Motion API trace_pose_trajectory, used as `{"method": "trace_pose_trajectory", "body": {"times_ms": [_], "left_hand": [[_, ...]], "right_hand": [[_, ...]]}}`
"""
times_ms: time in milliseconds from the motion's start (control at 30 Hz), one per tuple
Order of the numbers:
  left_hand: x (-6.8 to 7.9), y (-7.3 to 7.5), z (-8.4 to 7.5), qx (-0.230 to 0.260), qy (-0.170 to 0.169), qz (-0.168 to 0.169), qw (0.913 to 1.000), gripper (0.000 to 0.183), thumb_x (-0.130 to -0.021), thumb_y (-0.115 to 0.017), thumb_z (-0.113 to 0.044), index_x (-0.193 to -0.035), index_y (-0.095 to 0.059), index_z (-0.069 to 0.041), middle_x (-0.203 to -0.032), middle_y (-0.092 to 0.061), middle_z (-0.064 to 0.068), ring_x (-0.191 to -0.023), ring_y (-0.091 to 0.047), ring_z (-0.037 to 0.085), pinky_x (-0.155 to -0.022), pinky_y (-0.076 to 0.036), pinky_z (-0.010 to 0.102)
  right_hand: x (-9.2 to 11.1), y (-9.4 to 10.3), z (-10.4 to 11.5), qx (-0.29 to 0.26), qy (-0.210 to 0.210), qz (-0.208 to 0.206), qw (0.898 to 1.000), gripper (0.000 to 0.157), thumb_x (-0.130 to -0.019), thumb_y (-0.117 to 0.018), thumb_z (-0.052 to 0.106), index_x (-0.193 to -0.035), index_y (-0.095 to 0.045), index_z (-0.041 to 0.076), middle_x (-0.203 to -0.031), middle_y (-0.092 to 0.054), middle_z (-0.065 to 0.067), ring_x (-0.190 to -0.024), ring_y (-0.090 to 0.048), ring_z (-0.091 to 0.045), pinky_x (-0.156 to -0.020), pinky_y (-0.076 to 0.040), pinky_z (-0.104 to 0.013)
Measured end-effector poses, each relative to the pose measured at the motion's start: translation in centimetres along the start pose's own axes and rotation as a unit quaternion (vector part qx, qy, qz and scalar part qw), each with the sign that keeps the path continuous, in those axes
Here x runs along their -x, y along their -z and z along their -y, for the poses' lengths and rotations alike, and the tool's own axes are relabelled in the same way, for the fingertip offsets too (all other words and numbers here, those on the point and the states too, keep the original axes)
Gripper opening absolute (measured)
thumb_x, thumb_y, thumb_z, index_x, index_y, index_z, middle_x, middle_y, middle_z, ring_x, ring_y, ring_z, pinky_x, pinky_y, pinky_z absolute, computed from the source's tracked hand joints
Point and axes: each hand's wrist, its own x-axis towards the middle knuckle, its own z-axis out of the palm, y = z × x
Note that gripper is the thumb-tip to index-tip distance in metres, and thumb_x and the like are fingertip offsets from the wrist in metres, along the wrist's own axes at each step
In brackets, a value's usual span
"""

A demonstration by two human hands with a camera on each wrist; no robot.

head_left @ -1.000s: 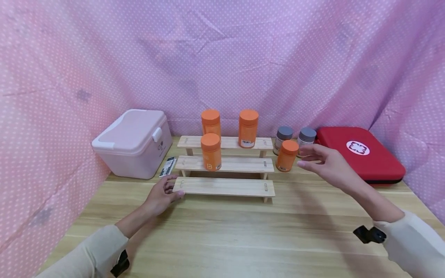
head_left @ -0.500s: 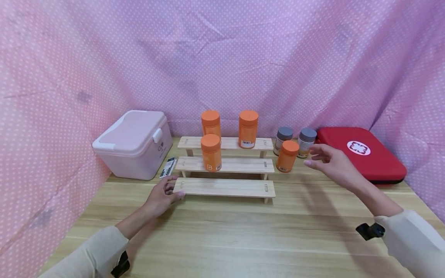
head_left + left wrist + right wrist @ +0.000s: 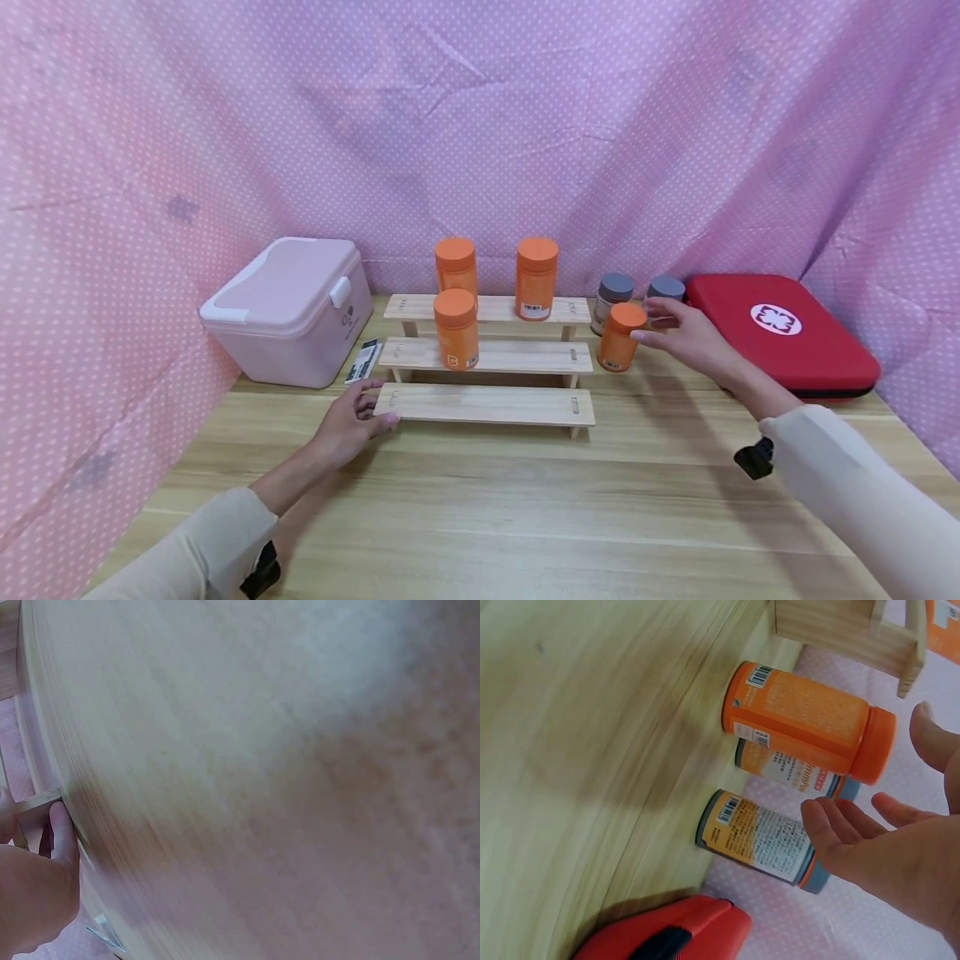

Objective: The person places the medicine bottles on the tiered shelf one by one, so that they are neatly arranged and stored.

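In the head view, my left hand (image 3: 345,423) grips the left end of the lowest step of a three-tier wooden shelf (image 3: 487,405). The left wrist view shows the fingers around a wooden part (image 3: 39,801) of it. My right hand (image 3: 690,342) is beside an orange bottle (image 3: 617,343) that stands on the table right of the shelf. Its fingers are spread and loosely bent, apart from the bottle (image 3: 802,720) in the right wrist view. Two grey-lidded bottles (image 3: 615,288) stand behind, one partly hidden by the right hand.
Two orange bottles (image 3: 536,283) stand on the top step and another (image 3: 456,333) on the middle step. A pink lidded box (image 3: 292,308) and a small flat pack (image 3: 363,362) lie left. A red case (image 3: 780,333) lies right, with a polka-dot curtain (image 3: 480,133) behind.
My right hand pulled back slightly to the right, then came forward and left toward the orange bottle, covering part of a grey-lidded bottle again. My left hand has stayed on the shelf.
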Motion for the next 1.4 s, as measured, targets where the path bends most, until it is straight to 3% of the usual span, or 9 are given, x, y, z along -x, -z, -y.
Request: {"method": "trace_pose_trajectory", "body": {"times_ms": [233,367,867,1400], "left_hand": [[0.0,0.0,0.0,-0.009,0.001,-0.001,1.0,0.06,-0.088,-0.071,-0.009,-0.139,-0.04,-0.002,-0.117,-0.063,0.021,-0.106,-0.059,0.027,-0.086,-0.05,0.029],[0.0,0.1,0.0,-0.005,0.0,-0.001,1.0,0.059,-0.088,-0.07,-0.008,-0.138,-0.04,-0.002,-0.116,-0.063,0.021,-0.104,-0.06,0.027,-0.083,-0.05,0.026],[0.0,0.1,0.2,0.001,-0.005,0.002,1.0,0.059,-0.088,-0.07,-0.008,-0.138,-0.04,-0.001,-0.115,-0.064,0.021,-0.103,-0.061,0.026,-0.08,-0.05,0.023],[0.0,0.1,0.2,0.003,-0.004,0.002,1.0,0.06,-0.088,-0.07,-0.007,-0.138,-0.039,-0.001,-0.116,-0.063,0.022,-0.103,-0.061,0.027,-0.08,-0.05,0.023]], "right_hand": [[-1.4,-0.9,0.0,-0.009,0.008,0.014,1.0,0.075,-0.092,-0.065,0.037,-0.147,-0.031,0.0,-0.14,-0.043,-0.025,-0.122,-0.046,-0.042,-0.096,-0.044,-0.054],[-1.8,-1.3,-0.2,-0.013,0.005,0.019,1.0,0.072,-0.092,-0.065,0.036,-0.147,-0.034,0.001,-0.136,-0.046,-0.023,-0.119,-0.046,-0.04,-0.096,-0.045,-0.052],[-2.1,-1.7,-0.6,-0.04,-0.007,0.011,0.999,0.067,-0.093,-0.065,0.029,-0.146,-0.034,0.002,-0.135,-0.046,-0.025,-0.117,-0.045,-0.041,-0.098,-0.043,-0.054],[-2.1,-1.7,-0.4,-0.043,-0.021,0.012,0.999,0.071,-0.093,-0.065,0.03,-0.15,-0.03,0.005,-0.138,-0.043,-0.026,-0.121,-0.044,-0.042,-0.099,-0.042,-0.054]]}}
